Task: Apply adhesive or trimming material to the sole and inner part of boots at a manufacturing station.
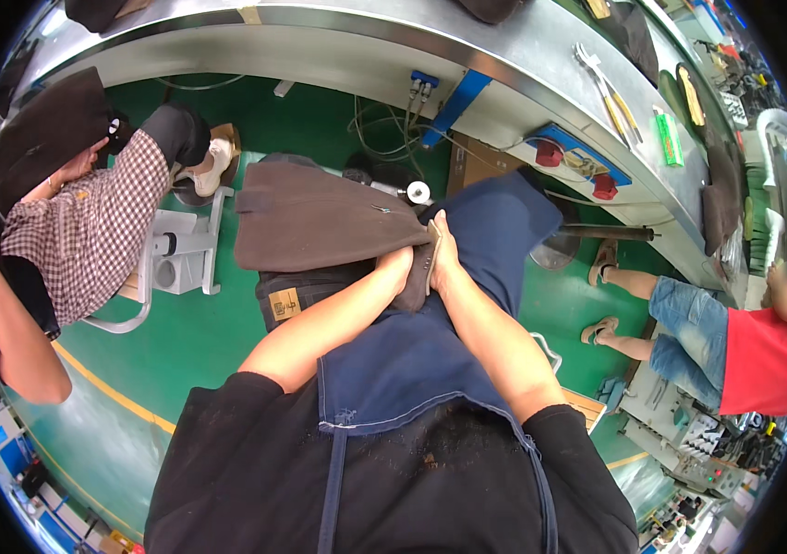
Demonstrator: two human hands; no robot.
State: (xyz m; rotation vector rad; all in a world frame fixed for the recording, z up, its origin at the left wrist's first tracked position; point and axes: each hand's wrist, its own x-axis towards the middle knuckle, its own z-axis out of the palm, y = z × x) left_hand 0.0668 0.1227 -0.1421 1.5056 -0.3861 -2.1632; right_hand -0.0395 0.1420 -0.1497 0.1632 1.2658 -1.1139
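A large dark brown piece (320, 217), soft-looking and shaped like a tall boot upper, lies across my lap with its wide end to the left. Its narrow end, with a row of small dots along a folded edge, is between my hands. My left hand (396, 265) grips it from the near left side, its fingers partly hidden by the brown material. Against the right side of that same narrow end, my right hand (446, 251) presses with the fingers closed. A dark blue apron (403, 369) covers my lap.
Ahead curves a metal-edged workbench (357, 28) with pincers (608, 92) and a green-and-white box (669, 138). Red sockets (550, 152) and cables hang beneath it. A person in a checked shirt (89, 203) sits at left; another in a red top (763, 360) is at right.
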